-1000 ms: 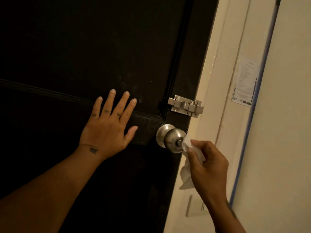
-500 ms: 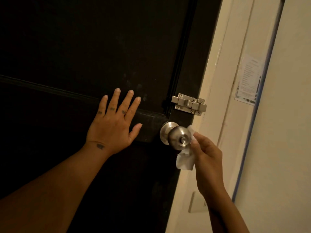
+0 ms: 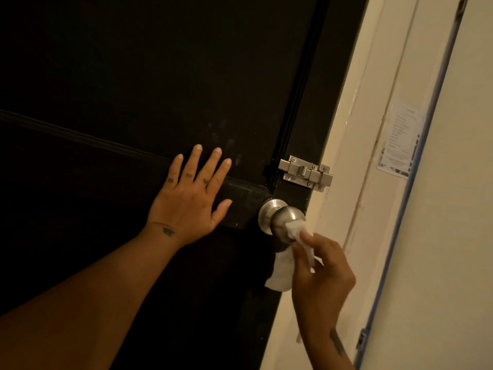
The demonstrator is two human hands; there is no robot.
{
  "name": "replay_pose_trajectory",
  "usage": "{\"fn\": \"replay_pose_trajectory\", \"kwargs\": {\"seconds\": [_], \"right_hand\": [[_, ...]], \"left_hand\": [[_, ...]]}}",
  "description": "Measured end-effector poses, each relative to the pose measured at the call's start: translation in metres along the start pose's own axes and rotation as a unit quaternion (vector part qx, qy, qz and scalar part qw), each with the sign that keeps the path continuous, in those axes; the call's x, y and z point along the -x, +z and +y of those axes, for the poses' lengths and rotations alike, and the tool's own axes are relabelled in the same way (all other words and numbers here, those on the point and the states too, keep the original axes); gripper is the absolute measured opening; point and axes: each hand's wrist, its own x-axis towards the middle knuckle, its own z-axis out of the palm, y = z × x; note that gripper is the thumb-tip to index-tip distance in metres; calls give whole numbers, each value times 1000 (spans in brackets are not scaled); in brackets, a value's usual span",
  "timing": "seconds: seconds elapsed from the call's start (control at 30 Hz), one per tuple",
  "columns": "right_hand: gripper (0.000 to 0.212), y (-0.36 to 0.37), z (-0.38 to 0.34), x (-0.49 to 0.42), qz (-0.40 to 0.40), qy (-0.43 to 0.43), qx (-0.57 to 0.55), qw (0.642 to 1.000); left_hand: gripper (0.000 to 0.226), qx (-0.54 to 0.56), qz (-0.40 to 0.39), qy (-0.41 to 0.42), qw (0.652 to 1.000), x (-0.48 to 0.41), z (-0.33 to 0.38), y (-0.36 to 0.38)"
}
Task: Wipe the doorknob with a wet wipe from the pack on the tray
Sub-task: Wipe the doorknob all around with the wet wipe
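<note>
1. Pressing flat against the door (image 3: 133,76), left hand (image 3: 186,206): palm on the dark panel, four fingers straight and spread apart, thumb angled out toward the doorknob (image 3: 284,216). It holds nothing.
2. Right hand (image 3: 325,279): I see the fingers curled and pinching the wipe (image 3: 281,271), with the thumb tip pushing it onto the knob.
3. Wipe: white and crumpled. Its upper end lies on the front face of the doorknob and the rest hangs below, beside the right hand's fingers.
4. Doorknob: round brushed metal on a round plate, near the door's right edge. It sits just right of the left thumb, which does not touch it.
5. Bolt latch (image 3: 305,173): silver, screwed on just above the doorknob, reaching the door's edge.
6. Door frame (image 3: 354,129): cream, to the right of the door.
7. Paper notice (image 3: 400,140): a printed sheet stuck up beyond the frame. I cannot read the text.
8. Blue strip (image 3: 394,249): runs down beside the notice, bordering the pale wall (image 3: 453,209).
</note>
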Motion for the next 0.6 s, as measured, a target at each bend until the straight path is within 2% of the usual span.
{"fn": "replay_pose_trajectory", "kwargs": {"seconds": [0.13,0.2,0.3,0.4,0.47,0.6], "right_hand": [[30,-4,2,9,-42,-65,48,996],[27,-12,2,-1,-23,-76,52,995],[28,-16,1,-29,24,-7,18,1000],[22,-5,-3,-45,-48,39,20,998],[17,5,-11,-45,-96,0,61,993],[15,16,-26,-37,-148,-156,176,961]], "left_hand": [[68,4,-1,2,1000,0,0,-1],[68,4,1,2,1000,0,0,-1],[68,5,4,0,1000,0,0,0],[68,5,8,3,1000,-1,0,0],[68,9,11,3,1000,-1,0,2],[68,9,16,2,1000,-3,0,2]]}}
